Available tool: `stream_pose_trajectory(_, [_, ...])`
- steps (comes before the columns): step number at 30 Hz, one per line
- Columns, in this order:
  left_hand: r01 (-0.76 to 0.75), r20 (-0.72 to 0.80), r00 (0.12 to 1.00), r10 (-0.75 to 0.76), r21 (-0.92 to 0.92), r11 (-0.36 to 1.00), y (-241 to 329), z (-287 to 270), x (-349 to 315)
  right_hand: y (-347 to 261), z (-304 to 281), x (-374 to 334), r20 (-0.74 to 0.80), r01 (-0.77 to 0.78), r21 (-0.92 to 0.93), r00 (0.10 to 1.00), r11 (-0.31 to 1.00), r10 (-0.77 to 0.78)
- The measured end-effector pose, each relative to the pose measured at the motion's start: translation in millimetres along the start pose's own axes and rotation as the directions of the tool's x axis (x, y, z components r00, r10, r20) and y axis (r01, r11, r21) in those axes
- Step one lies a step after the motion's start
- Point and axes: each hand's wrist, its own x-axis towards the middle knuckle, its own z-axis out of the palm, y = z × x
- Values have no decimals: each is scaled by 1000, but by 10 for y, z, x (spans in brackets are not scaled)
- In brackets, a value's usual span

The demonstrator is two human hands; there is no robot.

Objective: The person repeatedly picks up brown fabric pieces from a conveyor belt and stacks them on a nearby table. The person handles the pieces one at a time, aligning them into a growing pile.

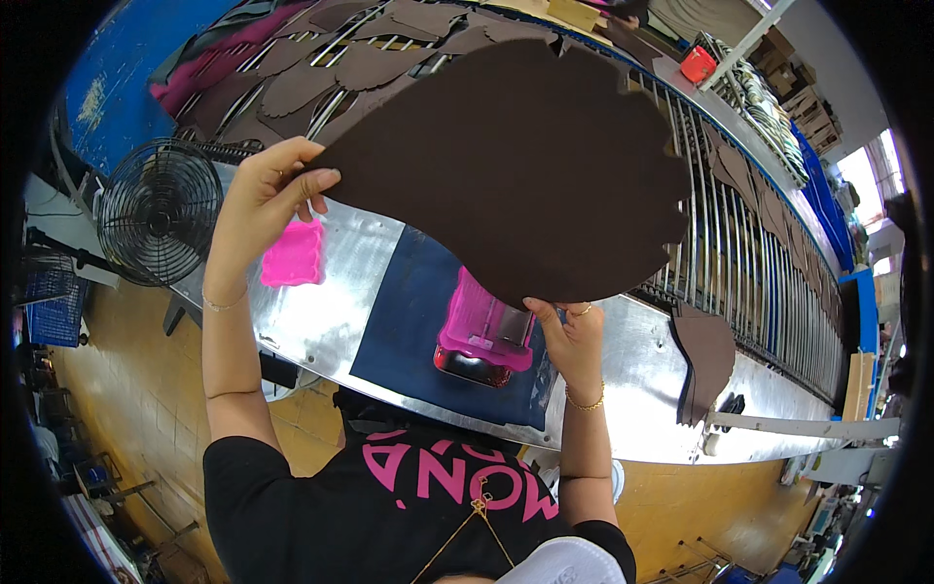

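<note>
I hold up a large dark brown cut-out panel (516, 165) of thin sheet material, narrow at the left and broad and notched along its right edge. My left hand (272, 190) pinches its narrow end between thumb and fingers. At the lower edge, my right hand (572, 336) grips it, the thumb in front and the other fingers partly hidden. Below the panel, a pink plastic tray (477, 326) sits on a dark blue mat (399, 321), partly covered by the panel. A dark, shiny red-edged object (472, 368) shows under the tray's near side.
A metal worktable (311, 311) bears a second pink tray (294, 255) near my left wrist. Beyond it, a rack of metal rods (715, 234) carries several brown panels (302, 92). More stacked panels (708, 365) lie right. A black fan (161, 212) stands left; a pale bar (808, 425) crosses the right end.
</note>
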Motion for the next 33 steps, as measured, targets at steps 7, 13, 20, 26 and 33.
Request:
stream_pose_trajectory(7, [107, 212, 970, -116, 54, 993, -37, 295, -133, 94, -348, -193, 38, 192, -338, 981, 921, -191])
stream_pose_trajectory(13, [-58, 464, 885, -37, 189, 980, 8, 910, -18, 453, -771, -796, -59, -72, -349, 997, 934, 54])
stream_pose_trajectory(20, [-460, 619, 732, 285, 140, 877, 133, 1506, 89, 409, -1413, -1412, -328, -255, -341, 934, 905, 140])
stream_pose_trajectory(26, [-594, 702, 585, 407, 28, 804, 348, 2138, 136, -352, -1957, -1647, -710, -350, -320, 704, 880, 21])
stream_pose_trajectory(33, [-648, 436, 646, 626, -121, 752, 997, 2141, 510, -997, -2116, -1125, -254, -169, -944, 921, 283, -296])
